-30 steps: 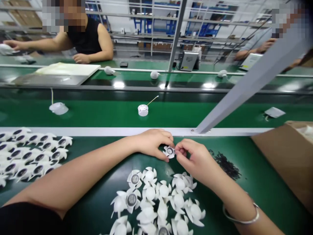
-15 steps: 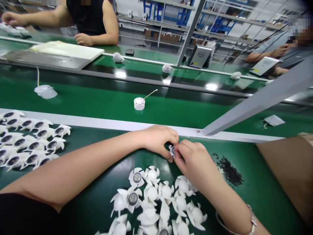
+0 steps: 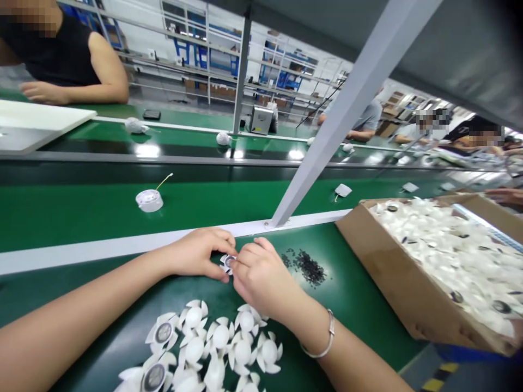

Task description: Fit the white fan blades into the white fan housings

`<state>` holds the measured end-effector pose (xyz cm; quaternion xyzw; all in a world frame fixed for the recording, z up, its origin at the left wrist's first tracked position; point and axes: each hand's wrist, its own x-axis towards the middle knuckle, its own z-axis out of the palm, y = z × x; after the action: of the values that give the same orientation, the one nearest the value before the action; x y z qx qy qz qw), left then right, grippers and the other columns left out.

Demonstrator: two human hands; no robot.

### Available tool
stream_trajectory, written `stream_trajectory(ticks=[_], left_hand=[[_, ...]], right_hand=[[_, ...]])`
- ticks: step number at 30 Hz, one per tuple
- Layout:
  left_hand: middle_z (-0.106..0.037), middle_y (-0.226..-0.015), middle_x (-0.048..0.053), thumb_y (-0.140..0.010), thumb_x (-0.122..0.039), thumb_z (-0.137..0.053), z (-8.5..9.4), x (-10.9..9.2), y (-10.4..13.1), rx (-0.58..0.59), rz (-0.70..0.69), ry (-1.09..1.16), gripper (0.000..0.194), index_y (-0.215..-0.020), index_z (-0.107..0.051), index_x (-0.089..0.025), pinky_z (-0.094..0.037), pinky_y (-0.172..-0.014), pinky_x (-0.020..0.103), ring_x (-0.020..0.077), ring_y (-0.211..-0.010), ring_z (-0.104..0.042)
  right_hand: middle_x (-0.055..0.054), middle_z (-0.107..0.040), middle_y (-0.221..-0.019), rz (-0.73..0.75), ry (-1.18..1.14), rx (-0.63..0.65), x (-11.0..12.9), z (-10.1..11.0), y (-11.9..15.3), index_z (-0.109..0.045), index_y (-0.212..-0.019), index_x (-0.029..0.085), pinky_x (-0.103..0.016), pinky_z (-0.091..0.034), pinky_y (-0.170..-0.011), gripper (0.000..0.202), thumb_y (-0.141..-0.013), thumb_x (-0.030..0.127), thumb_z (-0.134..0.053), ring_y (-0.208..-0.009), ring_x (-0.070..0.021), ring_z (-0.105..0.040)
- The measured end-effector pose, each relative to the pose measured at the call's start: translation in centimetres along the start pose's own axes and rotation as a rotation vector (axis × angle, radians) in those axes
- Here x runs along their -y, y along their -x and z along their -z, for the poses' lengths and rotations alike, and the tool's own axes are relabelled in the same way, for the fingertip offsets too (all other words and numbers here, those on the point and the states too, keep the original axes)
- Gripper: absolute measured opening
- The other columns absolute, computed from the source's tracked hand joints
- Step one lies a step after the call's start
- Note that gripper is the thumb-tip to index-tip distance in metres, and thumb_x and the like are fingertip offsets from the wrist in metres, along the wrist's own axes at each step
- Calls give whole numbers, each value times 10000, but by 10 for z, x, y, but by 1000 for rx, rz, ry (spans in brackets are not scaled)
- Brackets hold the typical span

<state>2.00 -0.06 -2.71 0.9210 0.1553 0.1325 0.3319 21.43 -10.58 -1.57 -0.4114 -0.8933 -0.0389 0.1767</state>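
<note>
Between my two hands, over the green table, is a small white fan wheel [image 3: 226,263] with its dark round hub turned up. My left hand [image 3: 200,253] grips it by the rim between thumb and fingers. My right hand [image 3: 261,272] meets it from the other side, fingertips pinched together at the hub. Whatever those fingertips hold is hidden. Several more white fan wheels [image 3: 220,336] lie loose below my hands, most with smooth domes up and a few showing hubs. Just right of my right hand is a pile of tiny black pieces [image 3: 311,268].
At the right stands a cardboard box [image 3: 379,272] full of white fan wheels. A slanted metal post [image 3: 310,158] rises from the white rail. Beyond it, the green conveyor [image 3: 81,209] carries a round white housing [image 3: 149,200] with a wire. Co-workers sit across the line.
The view has swung right, bringing the full box into sight and the left-hand rows of fan wheels out of it. Both hands stay together at the same fan wheel.
</note>
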Motion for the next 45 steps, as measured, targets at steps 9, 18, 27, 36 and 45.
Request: stream_trajectory(ticks=[9, 18, 27, 36, 45], left_hand=[[-668, -1038, 45, -729, -515, -800, 2, 2, 3, 6, 12, 40, 471, -1112, -737, -249, -470, -866, 259, 181, -967, -625], [-679, -1048, 71, -730, -473, -812, 2, 2, 3, -2, 4, 62, 484, -1132, -730, -216, -472, -906, 278, 186, -988, -633], [-672, -1098, 79, -717, -397, -832, -2, 7, 6, -11, 24, 66, 442, -1115, -740, -228, -459, -914, 288, 195, -1008, -627], [-673, -1072, 73, -736, -441, -813, -3, 8, 6, -30, -10, 38, 454, -1127, -731, -224, -471, -887, 264, 186, -986, -636], [-659, -1023, 54, -723, -420, -829, -2, 5, 6, -38, 14, 71, 443, -1108, -731, -224, -481, -857, 252, 175, -938, -636]], right_hand=[[-66, -751, -916, -442, -137, -449, -74, 43, 23, -739, -903, 193, -340, -483, -831, 236, -920, 230, -507, -866, -202, -676], [-108, -752, -846, -941, -112, -502, -145, 53, 60, -779, -881, 151, -329, -482, -746, 263, -819, 288, -564, -758, -233, -668], [-92, -623, -612, -1090, -137, -371, -185, 40, 84, -732, -786, 242, -396, -420, -674, 241, -821, 437, -595, -583, -210, -552], [-190, -717, -868, -1241, 78, -13, -204, 35, 94, -782, -956, 110, -395, -458, -755, 312, -768, 298, -619, -841, -320, -661], [-90, -694, -1147, -1102, -16, -134, -236, 3, 56, -610, -1343, 260, -378, -493, -844, 534, -819, 364, -617, -1019, -285, -644]])
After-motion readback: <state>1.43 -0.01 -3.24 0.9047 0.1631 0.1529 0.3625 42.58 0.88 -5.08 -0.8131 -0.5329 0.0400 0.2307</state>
